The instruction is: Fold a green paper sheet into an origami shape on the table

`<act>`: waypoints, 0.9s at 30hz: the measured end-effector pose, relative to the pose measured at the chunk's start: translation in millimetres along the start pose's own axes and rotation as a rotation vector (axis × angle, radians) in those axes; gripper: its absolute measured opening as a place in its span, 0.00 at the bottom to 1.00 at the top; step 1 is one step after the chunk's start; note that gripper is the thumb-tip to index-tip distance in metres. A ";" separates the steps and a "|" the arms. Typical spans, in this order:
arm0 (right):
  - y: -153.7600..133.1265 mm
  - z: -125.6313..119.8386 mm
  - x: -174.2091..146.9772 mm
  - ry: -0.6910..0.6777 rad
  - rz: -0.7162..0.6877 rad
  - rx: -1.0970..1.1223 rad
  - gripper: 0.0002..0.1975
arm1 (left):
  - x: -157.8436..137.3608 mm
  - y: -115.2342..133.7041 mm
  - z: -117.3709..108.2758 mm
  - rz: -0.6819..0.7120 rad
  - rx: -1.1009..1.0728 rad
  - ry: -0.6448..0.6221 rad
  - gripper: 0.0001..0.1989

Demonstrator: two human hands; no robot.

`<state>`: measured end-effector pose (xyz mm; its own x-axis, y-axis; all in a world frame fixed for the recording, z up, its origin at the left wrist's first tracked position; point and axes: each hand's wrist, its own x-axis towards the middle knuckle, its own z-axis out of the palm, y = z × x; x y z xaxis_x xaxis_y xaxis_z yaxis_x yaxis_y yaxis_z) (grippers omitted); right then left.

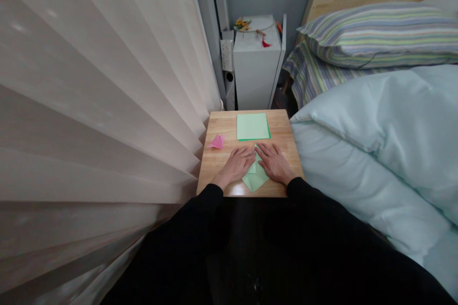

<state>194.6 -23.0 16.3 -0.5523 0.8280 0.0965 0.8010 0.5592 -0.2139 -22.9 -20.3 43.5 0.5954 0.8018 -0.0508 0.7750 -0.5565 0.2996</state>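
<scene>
A light green sheet of origami paper [256, 181], partly folded with a pointed lower corner, lies on the small wooden table [225, 125]. My left hand [239, 164] rests on its left side, fingers stretched out. From the right, my right hand [274, 161] lies flat over the other side, its fingertips near the paper's top point. The fingers cover much of the upper folds. Just beyond my hands is a stack of green paper squares [253, 126]. A small pink folded paper piece [216, 141] sits to the left of the stack.
Pleated curtains [143, 81] hang close along the table's left edge. On the right stands a bed with a pale blue quilt [358, 138] and a striped pillow [375, 35]. Behind the table is a white cabinet [255, 74] with small ornaments, including a red tassel [265, 42].
</scene>
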 end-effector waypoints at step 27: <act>8.4 9.3 1.1 0.087 0.124 0.021 0.26 | -7.0 5.4 13.5 -0.027 0.179 0.063 0.29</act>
<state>198.6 -17.7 5.7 -0.4271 0.8914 0.1515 0.8560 0.4526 -0.2500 -20.0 -31.8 32.6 0.5636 0.8260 0.0052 0.8193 -0.5598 0.1242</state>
